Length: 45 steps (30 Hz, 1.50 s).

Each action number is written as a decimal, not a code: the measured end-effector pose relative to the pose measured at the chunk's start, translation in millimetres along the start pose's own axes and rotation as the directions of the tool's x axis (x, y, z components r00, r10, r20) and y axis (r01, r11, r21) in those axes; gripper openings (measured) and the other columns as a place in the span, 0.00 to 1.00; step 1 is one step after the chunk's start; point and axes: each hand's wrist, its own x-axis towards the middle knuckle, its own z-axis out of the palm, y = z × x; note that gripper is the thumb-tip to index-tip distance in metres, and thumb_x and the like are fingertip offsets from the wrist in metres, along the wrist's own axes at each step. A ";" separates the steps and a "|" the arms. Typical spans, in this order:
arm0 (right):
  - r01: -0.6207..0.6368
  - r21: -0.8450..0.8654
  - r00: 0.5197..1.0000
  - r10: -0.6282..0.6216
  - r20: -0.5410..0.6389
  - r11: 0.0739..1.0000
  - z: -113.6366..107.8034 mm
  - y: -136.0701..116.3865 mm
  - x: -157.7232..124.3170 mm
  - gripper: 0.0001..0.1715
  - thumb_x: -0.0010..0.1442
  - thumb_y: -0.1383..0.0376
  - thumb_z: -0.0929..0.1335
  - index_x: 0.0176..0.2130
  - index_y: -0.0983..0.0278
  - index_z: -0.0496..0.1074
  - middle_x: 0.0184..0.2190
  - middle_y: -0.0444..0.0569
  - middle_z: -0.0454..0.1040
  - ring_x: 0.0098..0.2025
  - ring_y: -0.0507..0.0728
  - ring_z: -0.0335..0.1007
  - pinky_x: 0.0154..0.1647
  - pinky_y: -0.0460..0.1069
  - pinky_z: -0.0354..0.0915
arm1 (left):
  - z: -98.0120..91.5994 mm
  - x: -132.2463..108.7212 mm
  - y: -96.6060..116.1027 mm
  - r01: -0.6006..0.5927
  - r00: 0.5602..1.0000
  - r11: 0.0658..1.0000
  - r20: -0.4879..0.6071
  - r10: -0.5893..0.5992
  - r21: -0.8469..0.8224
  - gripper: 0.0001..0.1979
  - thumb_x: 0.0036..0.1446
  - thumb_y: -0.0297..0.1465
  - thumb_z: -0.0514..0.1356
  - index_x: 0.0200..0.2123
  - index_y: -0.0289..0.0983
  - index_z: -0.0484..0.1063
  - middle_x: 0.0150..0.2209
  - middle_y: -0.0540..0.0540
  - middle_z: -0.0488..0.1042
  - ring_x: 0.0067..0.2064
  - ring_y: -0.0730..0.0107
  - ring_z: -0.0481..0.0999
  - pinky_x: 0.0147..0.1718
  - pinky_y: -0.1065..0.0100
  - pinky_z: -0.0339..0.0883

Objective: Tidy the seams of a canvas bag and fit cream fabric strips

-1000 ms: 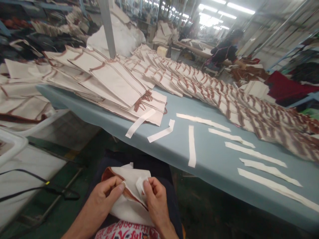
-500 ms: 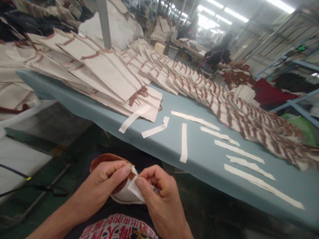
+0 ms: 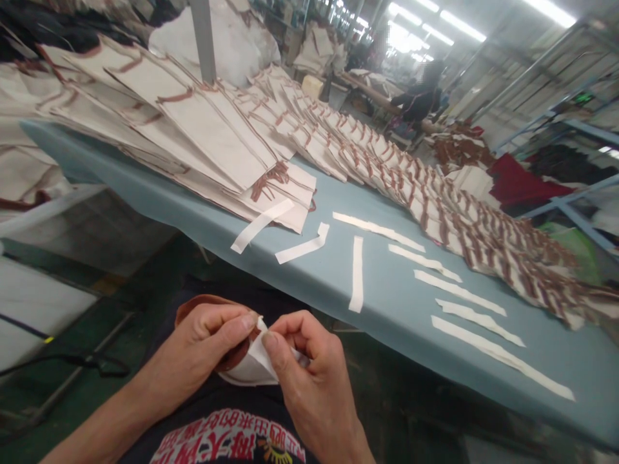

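Observation:
Over my lap, my left hand (image 3: 206,345) pinches a cream fabric piece (image 3: 242,374) by its brown trim (image 3: 198,301), thumb pressed on the fingers. Just right of it, my right hand (image 3: 312,361) grips a white fabric strip (image 3: 261,353) between thumb and fingers. One end of this strip stands up between the two hands, close against the trim. Fingers cover the exact spot where strip and trim meet. Both hands are closed, with the fingertips only a short way apart.
Several loose cream strips (image 3: 358,274) lie on the blue-covered table (image 3: 309,274) ahead. Behind them are stacked cream panels with brown edging (image 3: 207,132) and a long overlapping row of similar pieces (image 3: 425,200). A grey post (image 3: 203,42) rises at the back; a person (image 3: 418,100) is farther off.
My right hand has shifted slightly up and left, and the white strip's end sits a little higher between the hands. My left hand keeps its pinch. The view has shifted slightly.

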 end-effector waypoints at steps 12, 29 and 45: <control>0.018 -0.060 1.000 -0.017 0.018 0.998 6.9 9.3 3.4 0.12 0.66 0.58 0.69 0.34 0.62 0.75 0.22 0.41 0.72 0.24 0.51 0.64 0.25 0.46 0.55 | -1.5 -0.1 3.1 -0.023 0.999 0.998 0.044 0.020 0.059 0.28 0.65 0.52 0.56 0.20 0.39 0.61 0.20 0.57 0.53 0.22 0.75 0.51 0.20 0.71 0.45; -0.127 0.137 0.988 0.113 0.102 0.982 9.7 18.4 4.9 0.14 0.65 0.54 0.71 0.37 0.62 0.72 0.21 0.39 0.69 0.23 0.50 0.59 0.24 0.46 0.54 | 2.0 -10.9 0.3 -0.071 0.988 0.964 -0.117 0.103 0.256 0.23 0.67 0.45 0.56 0.25 0.37 0.76 0.23 0.53 0.69 0.26 0.72 0.65 0.24 0.73 0.57; 0.047 0.060 0.976 -0.058 0.210 0.997 -7.1 17.8 19.8 0.11 0.68 0.57 0.69 0.41 0.62 0.76 0.37 0.46 0.78 0.38 0.55 0.71 0.40 0.50 0.63 | -4.9 -1.1 6.9 -0.176 0.981 0.882 0.007 0.192 0.437 0.28 0.71 0.49 0.51 0.23 0.39 0.67 0.23 0.53 0.65 0.25 0.71 0.65 0.24 0.71 0.59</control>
